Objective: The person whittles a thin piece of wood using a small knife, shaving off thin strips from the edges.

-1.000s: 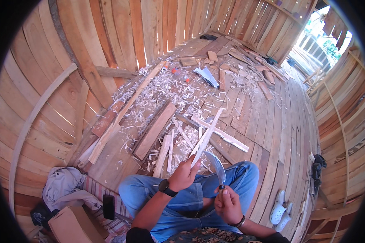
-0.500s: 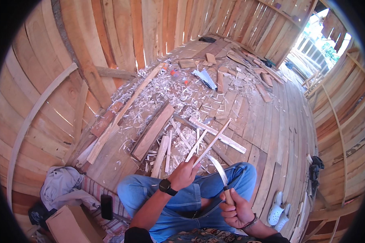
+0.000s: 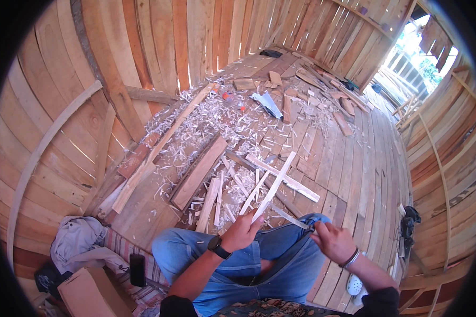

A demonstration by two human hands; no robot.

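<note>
My left hand (image 3: 240,231), with a dark watch on the wrist, is closed on the lower end of a pale, narrow wooden stick (image 3: 277,182) that slants up and away to the right. In my right hand (image 3: 334,242) is a knife (image 3: 291,217); its handle is wrapped by my fingers and mostly hidden. The blade points left and away, its tip close to the right side of the stick. Both hands are above my crossed legs in blue jeans (image 3: 206,264). Beyond them, a pale wooden strip (image 3: 301,187) lies on the floor behind the stick.
A thick wooden block (image 3: 198,174) and shavings (image 3: 195,127) cover the floor ahead. A long board (image 3: 164,145) lies along the left. Near my left knee are a phone (image 3: 137,270), a cardboard box (image 3: 92,296) and grey cloth (image 3: 79,240). White clogs (image 3: 354,285) sit at right.
My right hand has moved right and upward, turning the knife so its blade lies flatter. The stick has rolled, now showing a broader pale face.
</note>
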